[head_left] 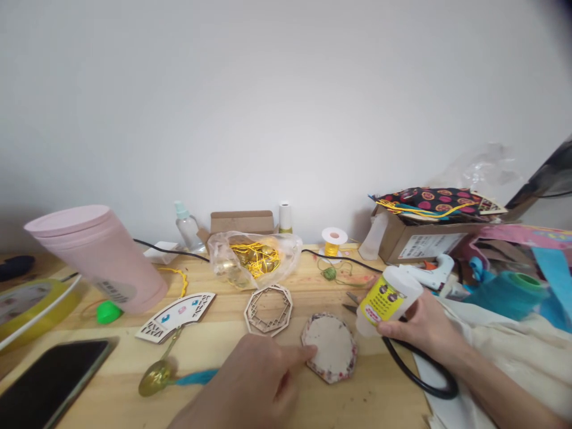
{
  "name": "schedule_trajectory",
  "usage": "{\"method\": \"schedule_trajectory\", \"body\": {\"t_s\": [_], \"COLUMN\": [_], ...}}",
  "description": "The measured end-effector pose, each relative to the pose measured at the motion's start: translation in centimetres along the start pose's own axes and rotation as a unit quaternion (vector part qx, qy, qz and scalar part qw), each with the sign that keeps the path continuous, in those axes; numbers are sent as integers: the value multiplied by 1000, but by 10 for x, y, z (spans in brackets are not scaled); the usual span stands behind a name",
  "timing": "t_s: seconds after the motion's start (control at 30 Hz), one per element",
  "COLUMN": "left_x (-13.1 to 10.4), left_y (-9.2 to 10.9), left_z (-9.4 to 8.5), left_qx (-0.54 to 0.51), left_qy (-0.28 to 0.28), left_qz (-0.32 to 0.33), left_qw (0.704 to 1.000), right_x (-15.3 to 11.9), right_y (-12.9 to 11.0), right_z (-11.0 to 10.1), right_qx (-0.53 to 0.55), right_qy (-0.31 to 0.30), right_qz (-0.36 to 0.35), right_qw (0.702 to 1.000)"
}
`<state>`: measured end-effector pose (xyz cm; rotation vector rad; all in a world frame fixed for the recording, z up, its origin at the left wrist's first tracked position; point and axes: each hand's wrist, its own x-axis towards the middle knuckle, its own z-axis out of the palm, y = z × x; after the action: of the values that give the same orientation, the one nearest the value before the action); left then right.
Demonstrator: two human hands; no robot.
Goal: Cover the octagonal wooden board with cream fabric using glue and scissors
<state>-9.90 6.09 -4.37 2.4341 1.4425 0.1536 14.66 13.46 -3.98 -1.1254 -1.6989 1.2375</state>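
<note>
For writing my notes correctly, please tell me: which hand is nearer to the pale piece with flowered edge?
Left. The left hand has a fingertip on the left edge of the pale piece; the right hand is off to its right, holding the yellow-labelled bottle.

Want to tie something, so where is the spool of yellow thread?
In the head view, the yellow thread spool sits right of centre near the wall, just behind the green thread ball.
</note>
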Motion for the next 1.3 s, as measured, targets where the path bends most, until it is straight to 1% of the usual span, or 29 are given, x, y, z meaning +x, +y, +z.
{"method": "schedule_trajectory", "body": {"t_s": [0.07,0.27,0.43,0.6,0.8,1.03,1.13,1.2,1.23,1.3], "left_x": [0,-1,-1,-1,-1,-1,-1,-1,0,0], "left_y": [1,1,0,-1,-1,0,-1,-1,-1,-1], "left_z": [0,0,1,2,0,0,2,1,1,0], "left_qx": [-10,0,-2,13,17,15,15,19,20,19], "left_qy": [-4,-2,5,6,2,7,8,10,11,11], "left_qz": [1,-2,4,8,7,11,10,8,8,12], "left_qw": [1000,1000,1000,1000,1000,1000,1000,1000,1000,1000], "right_x": [0,5,2,1,0,3,5,5,5,4], "right_y": [0,7,9,7,5,5,4,3,4,5], "right_z": [0,1,-2,-1,0,3,4,5,5,5], "right_qx": [5,-36,-16,-10,-1,-25,-39,-25,-14,4], "right_qy": [-3,27,23,33,2,39,84,109,110,95], "right_qz": [2,-3,-13,-5,-18,3,17,15,9,-4], "right_qw": [1000,999,1000,999,1000,999,996,994,994,996]}}
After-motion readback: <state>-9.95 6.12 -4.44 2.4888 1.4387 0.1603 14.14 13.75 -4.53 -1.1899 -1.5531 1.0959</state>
